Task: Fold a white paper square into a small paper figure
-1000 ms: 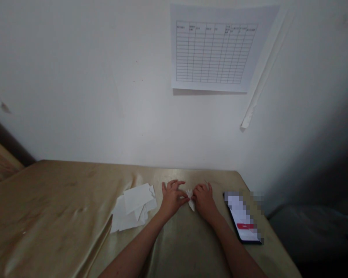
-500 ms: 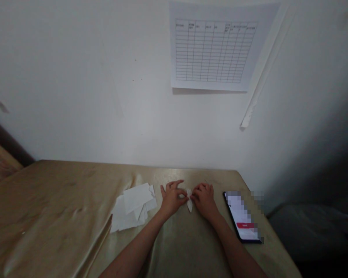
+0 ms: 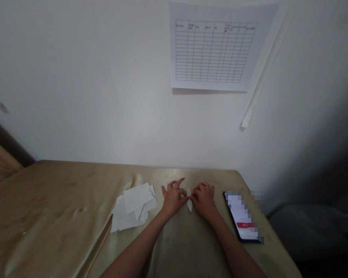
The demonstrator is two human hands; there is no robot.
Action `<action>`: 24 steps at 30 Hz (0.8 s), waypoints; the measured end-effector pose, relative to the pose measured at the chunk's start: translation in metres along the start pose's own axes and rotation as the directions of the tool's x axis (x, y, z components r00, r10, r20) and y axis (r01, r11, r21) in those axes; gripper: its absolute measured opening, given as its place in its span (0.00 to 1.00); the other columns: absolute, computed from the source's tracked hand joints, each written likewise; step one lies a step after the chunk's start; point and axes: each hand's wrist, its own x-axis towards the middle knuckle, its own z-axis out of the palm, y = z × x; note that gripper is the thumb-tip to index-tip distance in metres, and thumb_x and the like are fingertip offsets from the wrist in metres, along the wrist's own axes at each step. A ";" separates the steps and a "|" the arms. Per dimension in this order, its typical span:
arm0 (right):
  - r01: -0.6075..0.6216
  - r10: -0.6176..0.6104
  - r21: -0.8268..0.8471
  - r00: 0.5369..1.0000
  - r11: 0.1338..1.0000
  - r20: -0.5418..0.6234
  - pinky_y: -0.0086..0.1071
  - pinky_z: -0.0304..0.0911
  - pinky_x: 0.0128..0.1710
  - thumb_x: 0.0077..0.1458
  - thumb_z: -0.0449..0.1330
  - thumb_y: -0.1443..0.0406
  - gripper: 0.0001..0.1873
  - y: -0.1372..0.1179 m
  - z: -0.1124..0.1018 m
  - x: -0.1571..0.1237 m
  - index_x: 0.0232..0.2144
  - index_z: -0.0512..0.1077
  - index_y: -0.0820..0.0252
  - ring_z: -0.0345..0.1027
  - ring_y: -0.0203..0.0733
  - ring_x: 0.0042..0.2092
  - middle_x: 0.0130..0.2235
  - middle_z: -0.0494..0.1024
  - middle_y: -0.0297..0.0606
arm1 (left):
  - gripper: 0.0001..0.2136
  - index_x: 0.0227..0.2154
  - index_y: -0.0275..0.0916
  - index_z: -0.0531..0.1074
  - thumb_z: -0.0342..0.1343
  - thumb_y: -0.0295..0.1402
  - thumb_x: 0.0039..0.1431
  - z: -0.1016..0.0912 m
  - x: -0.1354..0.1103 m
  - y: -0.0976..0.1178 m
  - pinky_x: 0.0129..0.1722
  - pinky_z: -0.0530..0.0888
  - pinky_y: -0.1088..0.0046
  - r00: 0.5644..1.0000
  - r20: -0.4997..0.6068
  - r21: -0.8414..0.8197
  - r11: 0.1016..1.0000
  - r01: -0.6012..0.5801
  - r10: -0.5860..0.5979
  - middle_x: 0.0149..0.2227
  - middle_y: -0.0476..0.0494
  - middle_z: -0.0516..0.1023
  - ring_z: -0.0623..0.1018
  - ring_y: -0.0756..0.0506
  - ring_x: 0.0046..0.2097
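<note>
A small folded piece of white paper (image 3: 189,205), narrow and pointed at its near end, is at the middle of the table between my hands. My left hand (image 3: 173,197) pinches its left side between thumb and index finger, the other fingers spread upward. From the right, my right hand (image 3: 203,197) pinches it too, its fingers curled. The fingertips of both hands nearly meet across the paper's middle and hide that part of it.
Left of my hands lies a loose pile of white paper sheets (image 3: 135,204). A phone (image 3: 243,218) with a lit screen rests at the right, near the edge of the cloth-covered table (image 3: 60,200). A printed table sheet (image 3: 214,54) hangs on the wall behind.
My fingertips have come slightly closer together over the middle of the folded paper. The paper pile and phone stay where they were.
</note>
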 end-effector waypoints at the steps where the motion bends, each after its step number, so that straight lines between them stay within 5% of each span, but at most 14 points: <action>1: -0.004 0.004 0.002 1.000 1.000 0.003 0.60 0.27 0.64 0.59 0.59 0.61 0.07 0.000 0.000 0.000 0.34 0.78 0.53 0.52 0.52 0.62 0.48 0.75 0.39 | 0.02 0.29 0.49 0.79 0.64 0.38 0.54 0.001 0.000 -0.001 0.61 0.41 0.28 1.000 0.000 0.004 1.000 -0.007 0.007 0.68 0.60 0.59 0.56 0.33 0.67; 16: -0.112 0.112 -0.002 0.993 0.994 -0.036 0.58 0.37 0.62 0.56 0.63 0.59 0.09 0.005 0.009 0.004 0.39 0.74 0.53 0.55 0.53 0.60 0.50 0.73 0.40 | 0.08 0.37 0.49 0.75 0.65 0.38 0.54 0.002 0.001 -0.003 0.63 0.43 0.30 0.999 -0.035 -0.007 0.999 -0.034 0.033 0.66 0.53 0.63 0.58 0.37 0.66; 24: -0.119 0.120 0.023 0.992 0.993 -0.048 0.54 0.37 0.62 0.54 0.65 0.59 0.05 0.001 0.003 0.001 0.34 0.79 0.46 0.55 0.51 0.58 0.49 0.74 0.37 | 0.05 0.34 0.59 0.81 0.66 0.39 0.53 -0.003 -0.001 -0.001 0.64 0.39 0.34 1.000 -0.025 -0.027 1.000 -0.001 0.000 0.66 0.59 0.63 0.60 0.37 0.65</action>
